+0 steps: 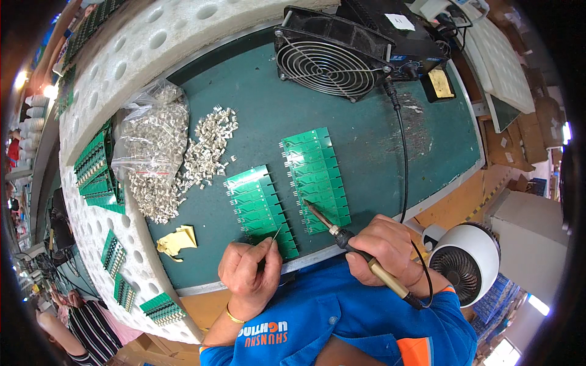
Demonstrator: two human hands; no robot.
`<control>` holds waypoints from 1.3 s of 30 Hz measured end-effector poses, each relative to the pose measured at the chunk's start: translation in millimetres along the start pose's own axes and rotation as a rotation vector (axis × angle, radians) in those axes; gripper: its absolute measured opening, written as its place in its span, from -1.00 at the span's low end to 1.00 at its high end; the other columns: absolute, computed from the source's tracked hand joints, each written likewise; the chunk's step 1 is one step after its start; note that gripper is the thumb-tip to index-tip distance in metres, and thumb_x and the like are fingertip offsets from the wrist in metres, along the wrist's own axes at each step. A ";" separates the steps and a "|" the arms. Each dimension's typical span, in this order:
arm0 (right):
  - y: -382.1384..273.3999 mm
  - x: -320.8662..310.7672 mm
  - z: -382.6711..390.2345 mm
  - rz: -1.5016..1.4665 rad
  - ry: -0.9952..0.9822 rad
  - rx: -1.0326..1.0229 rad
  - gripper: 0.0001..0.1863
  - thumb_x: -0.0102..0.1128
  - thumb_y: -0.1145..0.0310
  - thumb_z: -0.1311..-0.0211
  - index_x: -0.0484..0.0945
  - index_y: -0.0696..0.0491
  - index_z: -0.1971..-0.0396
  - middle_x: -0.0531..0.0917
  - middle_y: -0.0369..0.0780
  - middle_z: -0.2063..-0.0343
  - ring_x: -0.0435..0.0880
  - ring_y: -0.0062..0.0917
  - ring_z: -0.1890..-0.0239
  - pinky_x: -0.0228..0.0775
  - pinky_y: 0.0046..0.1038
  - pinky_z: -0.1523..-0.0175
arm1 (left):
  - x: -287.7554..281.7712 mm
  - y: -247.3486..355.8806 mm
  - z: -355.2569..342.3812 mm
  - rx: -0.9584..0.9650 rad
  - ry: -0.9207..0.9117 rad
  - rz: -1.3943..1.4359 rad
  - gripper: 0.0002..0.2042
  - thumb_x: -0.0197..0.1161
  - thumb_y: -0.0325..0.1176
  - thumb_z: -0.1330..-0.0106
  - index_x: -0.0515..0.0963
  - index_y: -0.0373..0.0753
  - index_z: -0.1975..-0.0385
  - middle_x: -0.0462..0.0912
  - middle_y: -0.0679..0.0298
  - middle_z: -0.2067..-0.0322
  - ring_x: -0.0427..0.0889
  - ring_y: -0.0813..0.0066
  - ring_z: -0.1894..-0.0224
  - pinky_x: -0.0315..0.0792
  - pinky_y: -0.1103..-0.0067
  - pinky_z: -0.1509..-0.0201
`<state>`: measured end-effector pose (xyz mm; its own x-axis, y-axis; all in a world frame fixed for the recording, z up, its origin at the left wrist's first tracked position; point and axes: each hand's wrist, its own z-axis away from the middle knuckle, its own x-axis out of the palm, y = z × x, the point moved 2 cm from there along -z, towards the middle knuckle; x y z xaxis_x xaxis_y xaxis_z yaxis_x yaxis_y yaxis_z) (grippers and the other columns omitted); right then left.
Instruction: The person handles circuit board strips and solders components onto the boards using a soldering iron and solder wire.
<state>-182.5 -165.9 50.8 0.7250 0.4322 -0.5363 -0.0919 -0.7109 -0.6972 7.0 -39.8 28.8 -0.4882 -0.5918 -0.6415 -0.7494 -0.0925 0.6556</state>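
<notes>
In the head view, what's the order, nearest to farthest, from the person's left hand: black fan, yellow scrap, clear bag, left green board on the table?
From the left hand:
1. Left green board: at the fingertips.
2. Yellow scrap: just left.
3. Clear bag: farther up and left.
4. Black fan: far table side, slightly right.

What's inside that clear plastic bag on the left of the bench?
Many small whitish parts show through the bag; similar loose parts lie beside it. Whatever sits deeper is covered by these and can't be seen.
</notes>
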 end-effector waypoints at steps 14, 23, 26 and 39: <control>-1.1 -3.5 0.3 0.028 0.005 -0.015 -0.70 0.40 0.47 0.04 0.52 0.14 0.28 0.55 -0.24 0.62 0.51 -0.44 0.67 0.31 -0.44 0.55 | -2.3 0.5 4.9 -0.041 -0.010 0.025 -0.83 0.42 -0.67 0.01 0.62 -0.31 0.45 0.45 0.27 0.60 0.41 0.47 0.56 0.27 0.58 0.52; 9.5 -14.1 5.6 -0.019 0.061 -0.029 -0.74 0.37 0.43 -0.05 0.52 0.14 0.28 0.56 -0.24 0.61 0.52 -0.48 0.66 0.30 -0.46 0.57 | -19.0 -7.1 24.0 -0.024 0.016 -0.015 -0.80 0.40 -0.65 -0.04 0.61 -0.30 0.33 0.50 0.23 0.55 0.45 0.39 0.57 0.35 0.53 0.49; 17.1 -13.8 6.8 -0.063 0.086 -0.057 -0.75 0.36 0.41 -0.08 0.52 0.14 0.27 0.55 -0.25 0.60 0.52 -0.49 0.66 0.32 -0.46 0.56 | -20.2 -11.6 35.7 -0.073 0.034 0.061 -0.93 0.13 -0.59 -0.30 0.39 -0.31 0.29 0.40 0.22 0.44 0.34 0.48 0.40 0.26 0.58 0.32; 37.1 -16.3 12.2 -0.187 0.145 -0.107 -0.72 0.36 0.31 -0.13 0.54 0.15 0.24 0.55 -0.21 0.54 0.52 -0.45 0.62 0.35 -0.41 0.54 | -16.4 -21.4 43.0 -0.118 0.029 0.170 -0.90 0.03 -0.42 -0.39 0.29 -0.30 0.28 0.41 0.20 0.55 0.35 0.45 0.55 0.31 0.55 0.45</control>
<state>-206.1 -192.5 27.9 0.8136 0.4829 -0.3239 0.1198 -0.6843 -0.7193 11.8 6.3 8.1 -0.5886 -0.6294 -0.5074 -0.5989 -0.0821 0.7966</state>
